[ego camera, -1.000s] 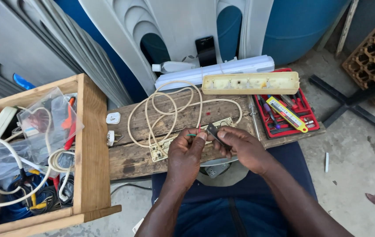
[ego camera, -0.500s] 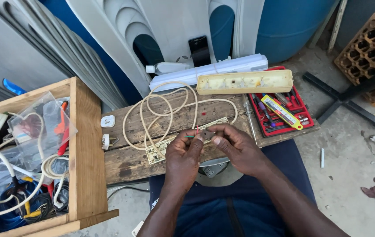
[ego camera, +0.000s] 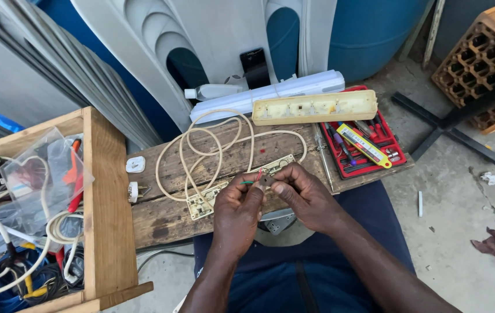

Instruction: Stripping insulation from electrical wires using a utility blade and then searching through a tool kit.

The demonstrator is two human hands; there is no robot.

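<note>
My left hand (ego camera: 237,210) and my right hand (ego camera: 302,194) meet over a wooden plank (ego camera: 160,214) laid across my lap. Between the fingertips of both hands is a small grey part with red and green wires (ego camera: 257,179) sticking out of it. Under the hands lies the opened base of a cream power strip (ego camera: 208,200), its contacts showing. Its cream cord (ego camera: 201,152) loops across the plank to a white plug (ego camera: 134,190). The strip's cream cover (ego camera: 315,107) rests at the plank's far edge.
A red tray of screwdrivers (ego camera: 363,145) with a yellow tester sits on the plank's right end. A screwdriver (ego camera: 323,159) lies beside it. A wooden crate (ego camera: 104,203) of cables and bags stands on the left. White plastic chairs and a blue barrel (ego camera: 369,29) stand behind.
The view has shifted slightly. My hands stay together over the strip, working the small part; the red and green wire ends now show between my fingers.
</note>
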